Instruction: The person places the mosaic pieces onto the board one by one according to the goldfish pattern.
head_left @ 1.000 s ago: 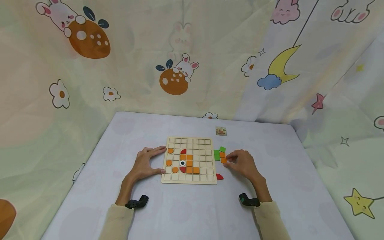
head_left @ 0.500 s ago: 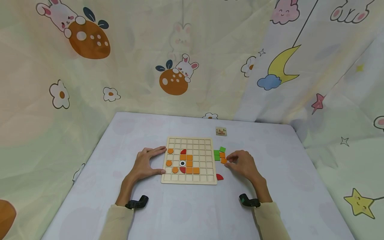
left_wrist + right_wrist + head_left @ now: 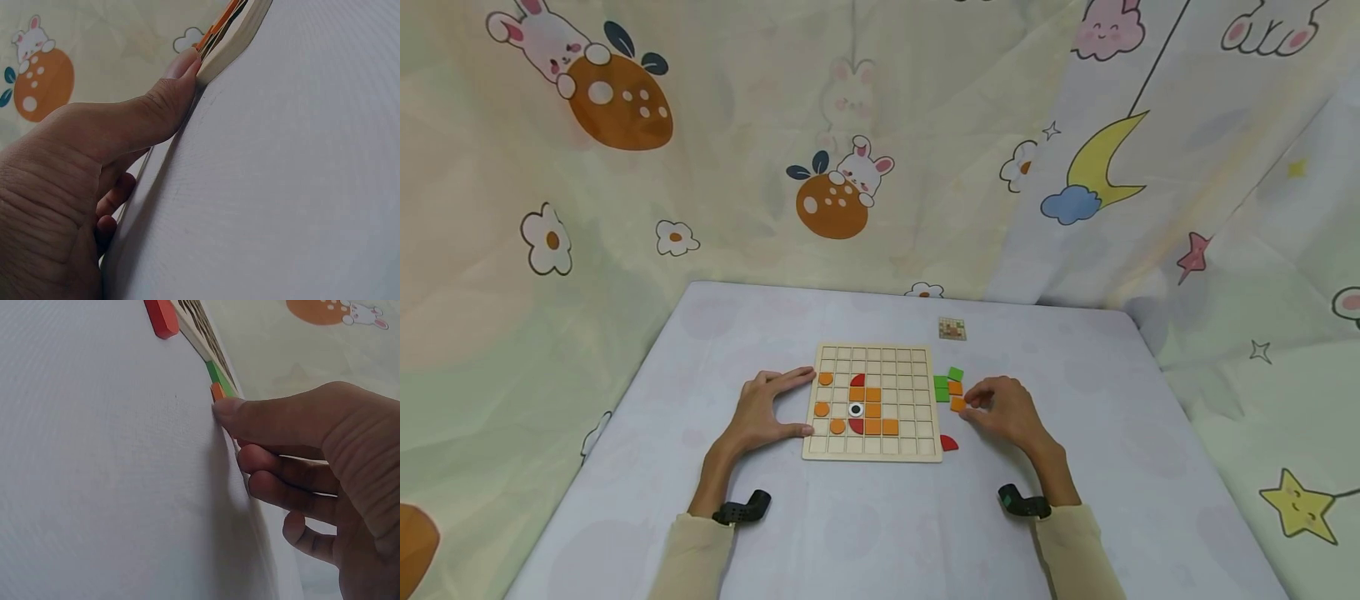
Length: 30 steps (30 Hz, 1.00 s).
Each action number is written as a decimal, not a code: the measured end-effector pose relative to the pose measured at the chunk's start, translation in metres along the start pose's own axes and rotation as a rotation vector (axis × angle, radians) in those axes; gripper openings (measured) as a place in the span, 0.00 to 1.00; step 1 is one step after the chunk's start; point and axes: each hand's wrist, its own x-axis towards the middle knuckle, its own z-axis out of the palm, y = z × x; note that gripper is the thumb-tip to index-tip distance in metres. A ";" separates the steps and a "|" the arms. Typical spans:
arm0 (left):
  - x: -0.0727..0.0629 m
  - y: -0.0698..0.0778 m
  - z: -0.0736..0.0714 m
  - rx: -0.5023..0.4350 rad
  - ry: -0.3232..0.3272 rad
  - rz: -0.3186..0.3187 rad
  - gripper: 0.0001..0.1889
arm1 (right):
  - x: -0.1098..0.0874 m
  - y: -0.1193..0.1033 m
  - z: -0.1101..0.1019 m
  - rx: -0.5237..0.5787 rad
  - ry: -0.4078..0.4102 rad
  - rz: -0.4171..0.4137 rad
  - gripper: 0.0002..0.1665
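In the head view, a square wooden grid board (image 3: 907, 358) lies mid-table. It bears orange squares (image 3: 872, 410), orange discs (image 3: 822, 409), two red quarter-round pieces (image 3: 857, 380) and a black-and-white eye piece (image 3: 856, 409). My left hand (image 3: 763, 408) rests against the board's left edge, thumb and fingers spread apart. The left wrist view shows the thumb (image 3: 165, 103) touching the board's side. Right of the board, my right hand (image 3: 1003, 407) pinches an orange square tile (image 3: 957, 404) at its right edge; in the right wrist view its thumb (image 3: 269, 422) partly covers the tile.
Green tiles (image 3: 942, 388) and another orange square (image 3: 955, 388) lie by the board's right edge. Nearer the front is a loose red quarter-round piece (image 3: 950, 443). Behind the board lies a small patterned card (image 3: 952, 328). A printed cloth hangs behind the table (image 3: 865, 533).
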 end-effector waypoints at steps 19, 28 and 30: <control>-0.001 -0.001 0.000 0.012 -0.001 -0.004 0.52 | -0.001 -0.003 0.001 0.030 0.000 -0.077 0.11; -0.001 -0.001 0.000 0.010 0.003 0.007 0.52 | 0.002 -0.003 0.004 0.030 0.015 -0.134 0.12; 0.000 -0.001 0.000 0.014 0.001 0.009 0.52 | 0.002 -0.004 0.004 0.036 0.012 -0.133 0.11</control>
